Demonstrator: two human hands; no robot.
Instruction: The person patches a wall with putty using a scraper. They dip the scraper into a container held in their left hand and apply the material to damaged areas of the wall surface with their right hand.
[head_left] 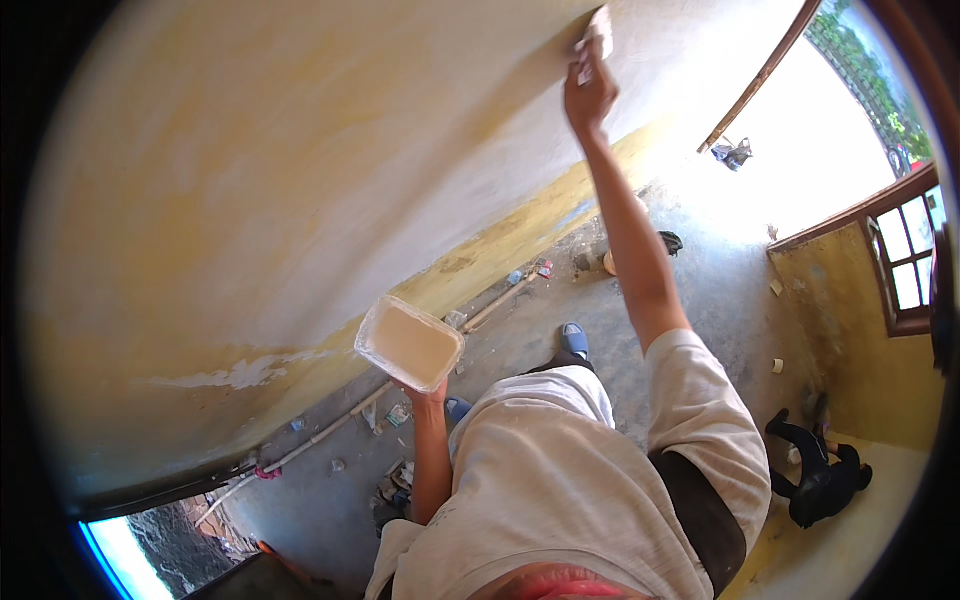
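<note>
My right hand (590,98) is raised on an outstretched arm, closed on a whitish, smudged applicator (599,30) at the wall (250,150); the tool's exact kind is hard to make out. The wall is yellowish with broad pale white areas and a flaking strip low down. Lower and left of centre, my left hand (422,394) grips a rectangular white plastic container (408,345) from beneath, holding a smooth cream-coloured liquid. My left fingers are mostly hidden under it.
A long pipe (497,308), debris and a bucket (610,262) lie along the wall's foot on the grey floor (720,310). A person in black (815,470) crouches at lower right. A bright doorway (800,110) and framed window (905,255) are at right; another opening (120,555) is lower left.
</note>
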